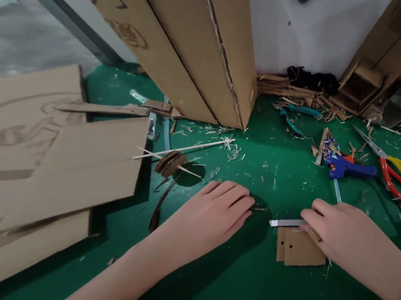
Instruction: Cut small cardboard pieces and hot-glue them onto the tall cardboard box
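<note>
My left hand (221, 207) is closed, low over the green table, with a thin dark metal rod (260, 209) poking out past its fingertips. The rod's other end is hidden in the fingers. My right hand (330, 220) pinches a flat silver blade (286, 222), whose pale tip points left toward the other hand. Just below the blade lie two overlapping small cardboard pieces (304, 252), each with a round hole showing. A brownish edge shows under the right fingers; I cannot tell whether they hold it. Beside my left wrist, stacked cardboard discs (172, 163) sit on thin wooden sticks.
Large cardboard sheets (99, 158) cover the left side, and a tall cardboard box (203, 43) stands at the back. Teal pliers (290, 119), a blue glue gun (351, 169) and red-and-yellow-handled scissors (393, 169) lie back right. Wood shavings (231, 147) litter the green table (222, 297).
</note>
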`<move>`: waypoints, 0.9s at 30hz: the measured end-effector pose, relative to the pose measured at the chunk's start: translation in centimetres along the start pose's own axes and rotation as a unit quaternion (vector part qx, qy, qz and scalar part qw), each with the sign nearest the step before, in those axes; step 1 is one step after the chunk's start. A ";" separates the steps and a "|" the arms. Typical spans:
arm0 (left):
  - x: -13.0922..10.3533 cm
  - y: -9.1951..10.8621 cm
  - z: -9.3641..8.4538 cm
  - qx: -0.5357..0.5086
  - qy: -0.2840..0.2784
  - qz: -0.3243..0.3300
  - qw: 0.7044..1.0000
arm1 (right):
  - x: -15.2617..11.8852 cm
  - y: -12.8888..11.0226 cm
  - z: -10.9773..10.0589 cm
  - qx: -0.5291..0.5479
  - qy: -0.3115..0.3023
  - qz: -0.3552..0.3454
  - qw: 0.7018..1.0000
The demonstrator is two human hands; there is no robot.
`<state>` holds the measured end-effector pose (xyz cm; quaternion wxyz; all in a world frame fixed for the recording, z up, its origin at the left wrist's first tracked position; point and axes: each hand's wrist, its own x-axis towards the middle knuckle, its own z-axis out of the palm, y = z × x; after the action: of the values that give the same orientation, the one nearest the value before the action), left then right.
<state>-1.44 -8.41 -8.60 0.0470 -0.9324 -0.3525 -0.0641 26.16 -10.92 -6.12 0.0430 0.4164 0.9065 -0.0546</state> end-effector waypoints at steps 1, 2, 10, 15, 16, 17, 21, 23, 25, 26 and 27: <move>0.0 0.0 0.1 -0.008 0.000 -0.001 1.000 | 0.0 -0.1 0.0 0.000 0.000 -0.003 1.000; 0.1 -0.1 0.1 -0.014 0.000 -0.002 1.000 | 0.0 -0.2 0.0 -0.001 -0.002 -0.006 1.000; 0.0 0.1 -0.2 -0.005 0.006 0.003 1.000 | 0.2 -0.2 0.3 -0.020 -0.008 -0.005 1.000; -0.5 1.9 -0.3 -0.002 0.014 0.022 1.000 | 0.2 0.0 0.8 -0.020 0.008 -0.009 1.000; -0.5 2.1 -0.2 -0.005 0.019 0.029 0.999 | 0.2 0.0 0.8 -0.021 0.010 -0.008 1.000; -0.6 2.3 -0.2 -0.006 0.025 0.032 0.999 | 0.2 0.0 0.8 -0.021 0.009 -0.008 1.000; -0.9 1.9 -0.4 -0.003 0.069 0.033 0.997 | 0.2 0.1 0.9 -0.012 0.003 -0.010 1.000; -1.2 1.4 -0.5 -0.014 0.107 0.049 0.993 | 0.1 0.1 1.2 -0.010 0.003 -0.009 1.000; -1.6 1.1 -0.6 -0.043 0.146 0.065 0.986 | 0.0 0.1 1.5 -0.014 0.011 -0.003 1.000; -1.8 1.0 -0.6 -0.061 0.159 0.070 0.983 | 0.0 0.2 1.6 -0.017 0.015 -0.001 1.000; -2.1 1.0 -0.7 -0.078 0.167 0.074 0.980 | -0.1 0.2 1.8 -0.020 0.019 -0.003 1.000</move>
<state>-2.36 -10.61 -8.32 0.0365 -0.9328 -0.2640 -0.2428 26.39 -11.09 -7.86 0.0340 0.4138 0.9093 -0.0291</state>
